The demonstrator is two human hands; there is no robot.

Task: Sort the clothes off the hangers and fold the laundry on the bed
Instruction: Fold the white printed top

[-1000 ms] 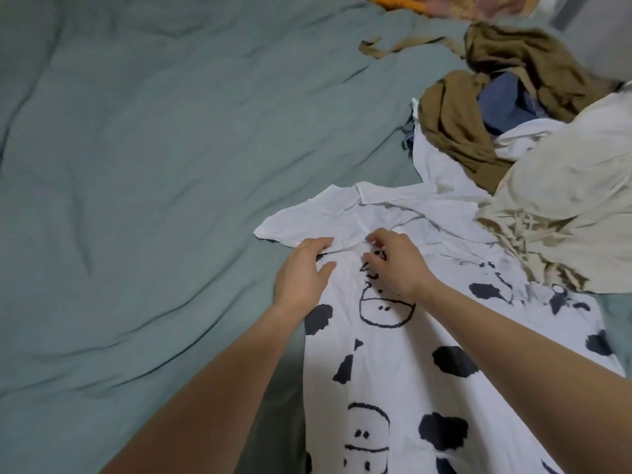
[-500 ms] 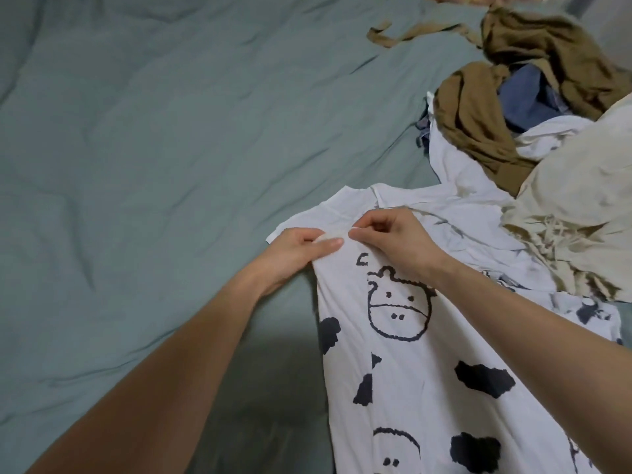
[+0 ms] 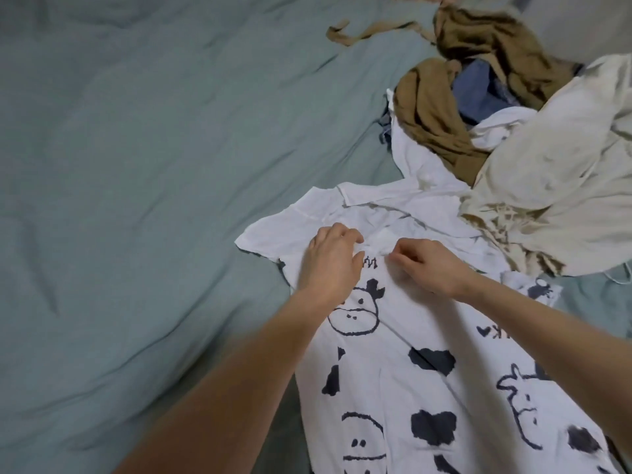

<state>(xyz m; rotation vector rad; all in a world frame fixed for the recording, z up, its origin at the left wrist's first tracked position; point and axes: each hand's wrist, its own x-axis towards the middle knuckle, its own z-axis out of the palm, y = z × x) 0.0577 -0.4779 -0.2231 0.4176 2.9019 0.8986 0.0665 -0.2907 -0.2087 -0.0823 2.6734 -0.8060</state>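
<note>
A white garment with black cow drawings and blotches [image 3: 420, 378] lies spread on the grey-green bed sheet [image 3: 143, 172]. Above it, partly under its top edge, lies a plain white collared shirt [image 3: 342, 213]. My left hand [image 3: 330, 260] rests on the cow garment's top edge, its fingers bent onto the cloth. My right hand [image 3: 427, 266] pinches the same edge a little to the right with curled fingers.
A heap of unfolded laundry fills the upper right: a cream garment [image 3: 554, 186], a brown one [image 3: 441, 114] and a blue one [image 3: 478, 87]. A brown strip of cloth [image 3: 359, 30] lies at the far edge. Bare sheet spreads to the left.
The top edge of the cow garment has shifted up over the white shirt. My hands moved slightly apart along it, the left flattening onto the cloth.
</note>
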